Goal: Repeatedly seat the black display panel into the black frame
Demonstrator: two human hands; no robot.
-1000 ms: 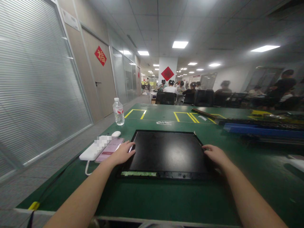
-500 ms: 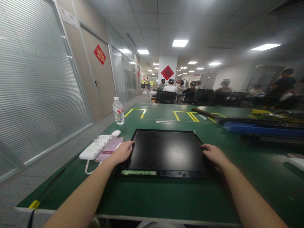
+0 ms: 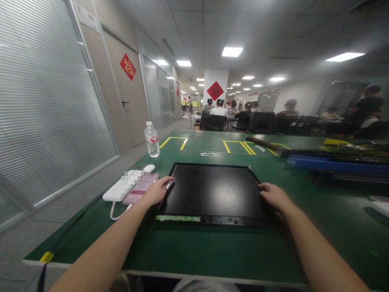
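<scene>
A flat black display panel (image 3: 212,190) lies face up on the green table (image 3: 212,247), with a green circuit strip along its near edge. My left hand (image 3: 156,192) grips the panel's left edge, fingers curled over it. On the opposite side, my right hand (image 3: 275,195) holds the right edge with its fingers bent round the frame. Both forearms reach in from the bottom of the view.
A phone (image 3: 141,187) on a white power bank (image 3: 120,190), a white earbud case (image 3: 148,168) and a water bottle (image 3: 151,140) stand left of the panel. Blue and black trays (image 3: 334,164) lie at right. Several seated people (image 3: 243,113) work at far desks.
Both hands stay on the panel's side edges. The panel's left edge now looks slightly lifted, and the view has shifted a little upward.
</scene>
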